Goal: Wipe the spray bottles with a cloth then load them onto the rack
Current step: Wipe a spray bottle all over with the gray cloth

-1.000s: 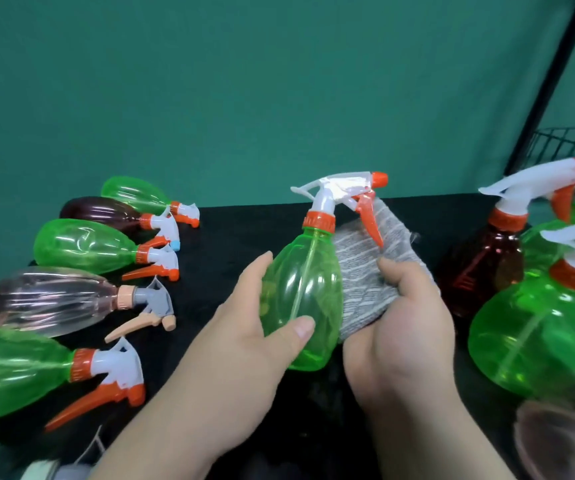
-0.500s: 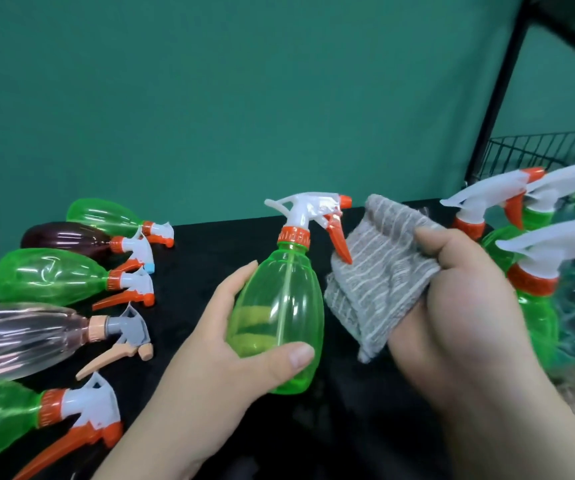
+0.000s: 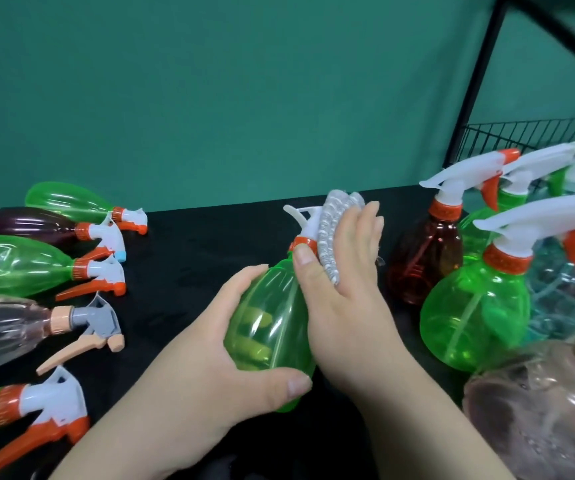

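Five bottles (image 3: 19, 265) lie leftward; the left hand (image 3: 209, 348) grips a sixth bottle (image 3: 265, 327), the right hand (image 3: 344, 289) clasps the cloth (image 3: 331, 230) over its half-hidden sprayer (image 3: 301, 216).

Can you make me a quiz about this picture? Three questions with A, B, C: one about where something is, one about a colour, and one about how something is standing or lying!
1. Where is the grey cloth?
A. on the floor
B. over the held bottle's spray head, in the right hand
C. hanging on the rack

2. What colour is the bottle that the left hand grips?
A. blue
B. green
C. yellow

3. How is the red-brown bottle on the right?
A. lying on its side
B. upside down
C. standing upright

Answers:
1 B: the right hand holds the cloth against the white spray head.
2 B: its body is see-through green.
3 C: its base sits on the black table, with the sprayer on top.
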